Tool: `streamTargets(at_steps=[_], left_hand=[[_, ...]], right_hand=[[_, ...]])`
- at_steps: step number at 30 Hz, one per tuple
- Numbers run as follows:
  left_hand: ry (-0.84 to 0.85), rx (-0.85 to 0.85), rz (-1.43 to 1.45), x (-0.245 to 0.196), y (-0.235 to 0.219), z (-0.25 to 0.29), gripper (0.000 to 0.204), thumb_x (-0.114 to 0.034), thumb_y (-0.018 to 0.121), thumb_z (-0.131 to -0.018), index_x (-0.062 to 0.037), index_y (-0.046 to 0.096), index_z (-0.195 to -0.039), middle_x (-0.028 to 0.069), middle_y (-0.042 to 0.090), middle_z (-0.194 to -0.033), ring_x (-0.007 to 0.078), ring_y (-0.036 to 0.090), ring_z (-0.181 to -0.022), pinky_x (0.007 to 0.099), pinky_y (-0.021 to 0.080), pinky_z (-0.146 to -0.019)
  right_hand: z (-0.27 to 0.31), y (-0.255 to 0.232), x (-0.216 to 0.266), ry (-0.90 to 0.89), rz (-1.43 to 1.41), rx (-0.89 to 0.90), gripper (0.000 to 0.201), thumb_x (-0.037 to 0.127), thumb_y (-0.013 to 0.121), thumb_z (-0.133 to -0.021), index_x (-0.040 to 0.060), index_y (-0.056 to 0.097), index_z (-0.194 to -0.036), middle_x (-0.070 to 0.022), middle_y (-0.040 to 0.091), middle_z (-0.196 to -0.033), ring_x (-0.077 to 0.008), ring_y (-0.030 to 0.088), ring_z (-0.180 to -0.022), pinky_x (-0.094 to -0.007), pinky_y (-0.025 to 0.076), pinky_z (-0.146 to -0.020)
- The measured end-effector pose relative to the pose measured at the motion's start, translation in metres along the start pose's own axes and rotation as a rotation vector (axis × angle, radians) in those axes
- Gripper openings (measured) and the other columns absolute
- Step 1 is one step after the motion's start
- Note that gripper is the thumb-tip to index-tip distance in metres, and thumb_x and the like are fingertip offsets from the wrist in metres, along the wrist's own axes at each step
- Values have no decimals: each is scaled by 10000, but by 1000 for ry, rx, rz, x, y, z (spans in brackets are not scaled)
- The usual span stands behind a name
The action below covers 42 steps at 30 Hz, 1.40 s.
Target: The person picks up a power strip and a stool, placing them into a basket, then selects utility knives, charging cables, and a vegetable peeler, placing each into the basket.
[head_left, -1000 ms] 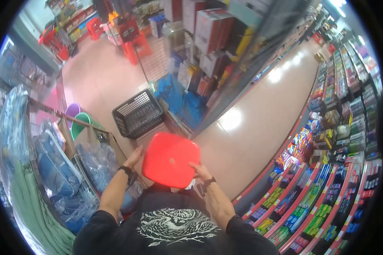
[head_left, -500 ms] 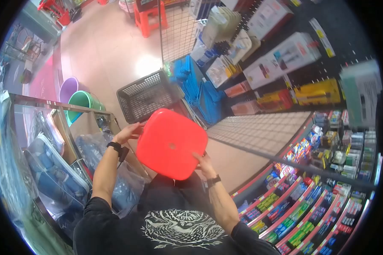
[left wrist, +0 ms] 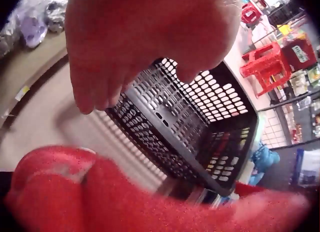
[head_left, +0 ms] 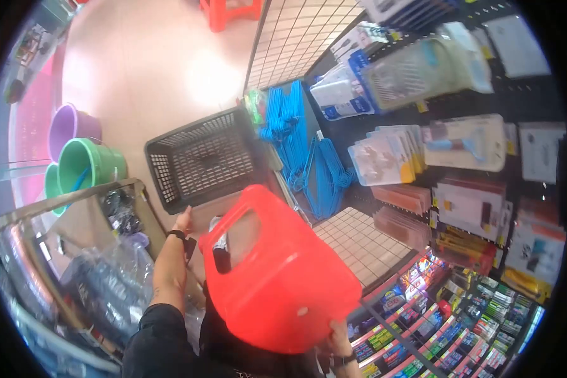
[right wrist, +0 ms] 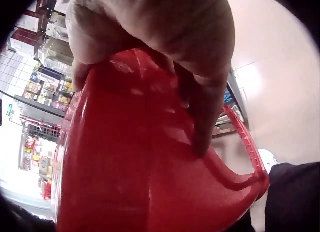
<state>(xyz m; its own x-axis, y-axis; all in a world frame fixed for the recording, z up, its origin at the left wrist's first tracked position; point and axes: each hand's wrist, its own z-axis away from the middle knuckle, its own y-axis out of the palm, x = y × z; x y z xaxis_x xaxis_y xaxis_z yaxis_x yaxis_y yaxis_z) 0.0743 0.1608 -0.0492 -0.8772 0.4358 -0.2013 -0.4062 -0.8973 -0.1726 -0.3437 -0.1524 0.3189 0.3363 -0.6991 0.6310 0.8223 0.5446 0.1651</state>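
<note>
A red plastic stool [head_left: 290, 283] is held tilted in front of my body, with its cut-out side and legs toward the upper left. My right hand [head_left: 339, 339] grips it near the seat corner; in the right wrist view the fingers [right wrist: 204, 124] wrap over the red edge. My left hand [head_left: 183, 222] is off the stool, beside the near left corner of a black plastic basket [head_left: 208, 160] on the floor. In the left wrist view that hand's fingers [left wrist: 86, 89] extend loosely over the basket's rim, holding nothing.
Green [head_left: 94, 164] and purple buckets [head_left: 69, 129] stand left of the basket. Blue hangers [head_left: 302, 151] hang to its right, below a rack of packaged goods [head_left: 390, 157]. A wire grid [head_left: 365, 246] and low shelves lie right. Bagged bedding [head_left: 107, 283] lines my left.
My left hand has come off the stool and moved toward the basket. The stool has tipped and shifted right and down, showing its side opening. The view has turned right toward the rack.
</note>
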Motion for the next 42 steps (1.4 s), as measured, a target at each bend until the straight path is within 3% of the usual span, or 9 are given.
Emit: streamTargets(at_steps=[2,4,7,12,16,18,22,24,42], left_hand=[[-250,275,248,4,-6,-71,876,-672,477,-867,10,346,-1402,234,466,-1347,361,478,-1209,528,381,-973],[-161,-96,537,4,18,-90,636,-555,539,-899,-50,488,-1283,210,447,-1330,404,487,-1162,525,443,-954],[-255,67,854,29,31,-143,560,-500,581,-894,-83,505,-1261,192,463,-1279,365,529,-1082,516,469,-944],[27,70,1503,41,37,-177,248,-71,550,-871,38,507,-1089,198,536,-1132,366,547,-1037,537,466,-975],[-2,162,1411,-33,-20,-74,92,19,522,-830,51,497,-912,170,543,-981,383,551,-1023,519,477,-978],[661,-104,407,-9,-59,-72,101,21,531,-820,37,497,-914,174,538,-994,389,544,-1031,532,474,-975],[70,63,1355,-84,-104,59,184,33,512,-816,49,478,-996,192,545,-1059,367,547,-1033,536,473,-972],[100,34,1238,-106,-126,101,249,-6,527,-831,66,507,-1068,200,584,-1118,338,568,-1071,398,486,-941],[739,257,1194,-257,-159,323,182,6,488,-864,87,521,-1024,383,452,-1272,449,472,-1231,445,480,-1008]], right_hand=[[12,14,8,23,39,-17,940,414,734,-748,27,239,-1448,-146,419,-1407,-321,454,-1268,-449,418,-1026],[14,25,8,20,40,-57,956,387,752,-745,29,223,-1456,-143,387,-1432,-310,417,-1303,-451,402,-1043],[23,38,11,110,664,-189,430,205,484,-948,-19,472,-1314,-227,440,-1371,-390,399,-1253,-415,298,-1062],[3,39,-13,125,-18,-186,971,363,778,-737,31,219,-1457,-137,398,-1424,-303,420,-1300,-449,401,-1045],[-6,43,-9,141,9,-126,871,323,787,-756,16,304,-1412,-111,481,-1348,-270,488,-1237,-426,429,-1019],[-15,70,3,110,-15,-144,680,189,750,-762,-16,427,-1324,-92,572,-1240,-220,562,-1134,-365,451,-968],[-40,66,-22,73,410,-13,605,90,705,-779,-22,441,-1312,-90,579,-1225,-210,571,-1106,-345,450,-966],[-55,87,-18,-18,786,126,589,48,684,-784,-24,438,-1315,-90,578,-1226,-206,570,-1103,-339,447,-970],[-349,384,-77,-145,-174,36,687,241,763,-802,35,413,-1356,-108,570,-1234,-213,566,-1105,-342,474,-929]])
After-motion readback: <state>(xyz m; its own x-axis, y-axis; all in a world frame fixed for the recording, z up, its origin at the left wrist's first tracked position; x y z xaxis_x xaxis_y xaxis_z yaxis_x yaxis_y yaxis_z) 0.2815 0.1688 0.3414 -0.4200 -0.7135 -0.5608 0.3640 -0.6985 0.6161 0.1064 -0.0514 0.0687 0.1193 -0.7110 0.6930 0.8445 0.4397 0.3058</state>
